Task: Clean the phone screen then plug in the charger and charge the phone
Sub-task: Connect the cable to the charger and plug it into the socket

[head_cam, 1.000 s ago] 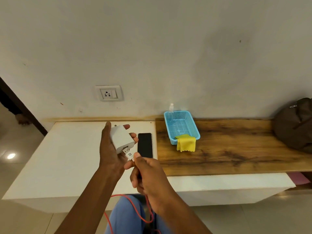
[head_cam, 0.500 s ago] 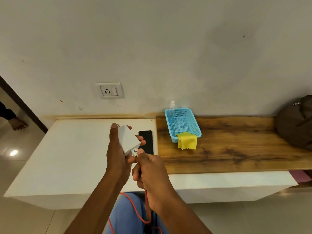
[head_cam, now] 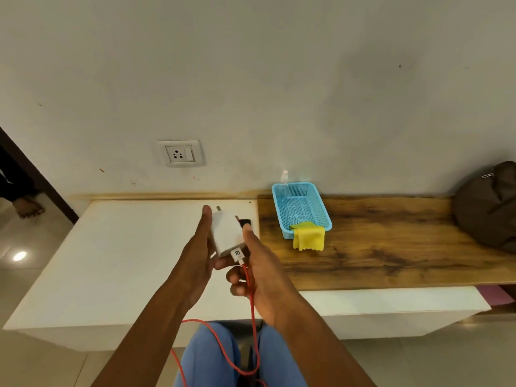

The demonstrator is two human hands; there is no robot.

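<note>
A white charger adapter with prongs pointing up sits in my left hand, held above the white table. The red cable has its white USB plug seated in the adapter's underside. My right hand holds the cable just below the plug, thumb against the adapter's side. The black phone lies on the table behind my hands, mostly hidden. A white wall socket with a switch sits on the wall above the table.
A blue mesh basket stands on the wooden counter, with a yellow cloth hanging over its front rim and a small clear spray bottle at its back corner. A brown bag rests far right. Someone's foot shows at left.
The USB plug has gone fully into the adapter. My right hand slid from pinching the plug to holding the cable below it, and both hands rose slightly toward the wall.
</note>
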